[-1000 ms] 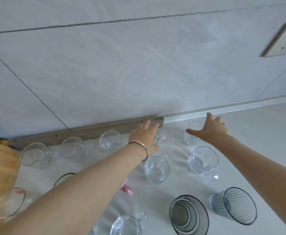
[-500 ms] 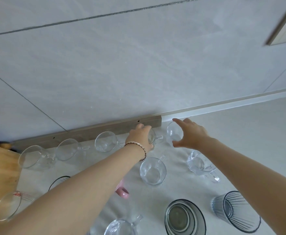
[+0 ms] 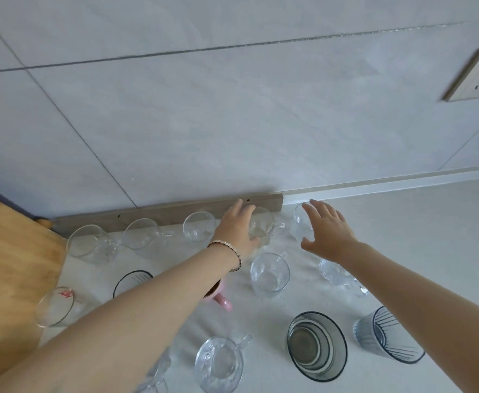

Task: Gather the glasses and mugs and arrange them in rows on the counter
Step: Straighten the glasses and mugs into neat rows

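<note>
Near edge, left to right: a clear glass mug (image 3: 219, 364) with its handle toward the far right; a grey tumbler stack (image 3: 316, 346), several nested rims visible; a ribbed blue-grey tumbler (image 3: 388, 337) leaning in the wide-angle view.

Middle band: a clear cup with a red mark (image 3: 55, 306) at the edge of the wooden board (image 3: 11, 259), the mark too blurred to read; a dark-rimmed tumbler (image 3: 132, 280) and a pink mug (image 3: 218, 297), both partly hidden by the left forearm; a clear mug (image 3: 269, 275); a faceted glass mug (image 3: 339, 276) under the right wrist.

Far row, along the grey strip (image 3: 164, 212) at the wall foot: three clear mugs (image 3: 144, 232) standing side by side. The left hand (image 3: 239, 228) rests over a fourth mug (image 3: 263, 225), fingers loosely curved at its left wall, no firm closure evident. The right hand (image 3: 327, 231) is spread wide, touching or just beside a fifth glass (image 3: 300, 222); contact cannot be confirmed.

Step in hand, as judged: extending the back row rightward, with the fifth glass just set or being nudged into line. The next move likely calls for reaching back to the middle band without knocking neighbours.

Writing: none legible. A wall socket (image 3: 476, 76) sits upper right.
</note>
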### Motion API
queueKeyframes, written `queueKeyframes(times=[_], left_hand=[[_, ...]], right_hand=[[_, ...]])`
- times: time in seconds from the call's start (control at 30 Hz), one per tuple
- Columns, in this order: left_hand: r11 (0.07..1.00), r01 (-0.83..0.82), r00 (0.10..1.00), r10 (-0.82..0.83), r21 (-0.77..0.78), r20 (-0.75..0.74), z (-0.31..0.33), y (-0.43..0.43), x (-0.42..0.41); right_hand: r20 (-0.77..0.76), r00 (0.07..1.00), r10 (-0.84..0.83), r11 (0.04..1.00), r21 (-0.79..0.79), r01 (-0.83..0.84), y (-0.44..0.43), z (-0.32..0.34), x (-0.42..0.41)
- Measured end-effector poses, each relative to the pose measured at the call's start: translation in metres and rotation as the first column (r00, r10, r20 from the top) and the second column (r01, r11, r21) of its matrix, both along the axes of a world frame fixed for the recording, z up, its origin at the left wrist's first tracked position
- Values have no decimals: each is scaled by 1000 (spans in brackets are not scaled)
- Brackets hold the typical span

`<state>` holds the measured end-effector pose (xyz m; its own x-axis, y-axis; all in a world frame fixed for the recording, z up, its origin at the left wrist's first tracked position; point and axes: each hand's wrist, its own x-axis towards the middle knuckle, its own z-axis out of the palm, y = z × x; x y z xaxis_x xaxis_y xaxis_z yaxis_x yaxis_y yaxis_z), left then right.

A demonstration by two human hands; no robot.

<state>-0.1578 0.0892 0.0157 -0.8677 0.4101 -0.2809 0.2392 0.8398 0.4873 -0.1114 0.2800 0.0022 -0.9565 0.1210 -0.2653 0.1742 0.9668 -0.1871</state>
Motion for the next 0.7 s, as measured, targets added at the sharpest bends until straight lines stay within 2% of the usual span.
queueKeyframes(times=[0.1, 0.3, 0.43, 0.5, 0.6, 0.7], left_hand=[[997, -15, 998, 18, 71, -54, 18, -48, 29], [987, -159, 975, 152, -32, -161, 27, -186, 70], [947, -306, 931, 276, -96, -240, 19, -266, 72], [925, -335, 932, 299, -178, -203, 13, -293, 69], [891, -334, 942, 329, -308, -70, 5, -316, 61], [896, -342, 923, 377, -283, 78, -9, -323, 49]], right_hand=[[-19, 999, 49, 998, -39, -49, -38, 16, 15], [-15, 973, 229, 942, -249, -225, -166, 41, 33], [20, 960, 278, 934, -240, -266, -251, 38, 30], [92, 962, 256, 950, -209, -233, -287, 29, 25], [169, 972, 166, 976, -171, -137, -325, 15, 21], [118, 991, 69, 986, -159, -50, -335, 1, 20]])
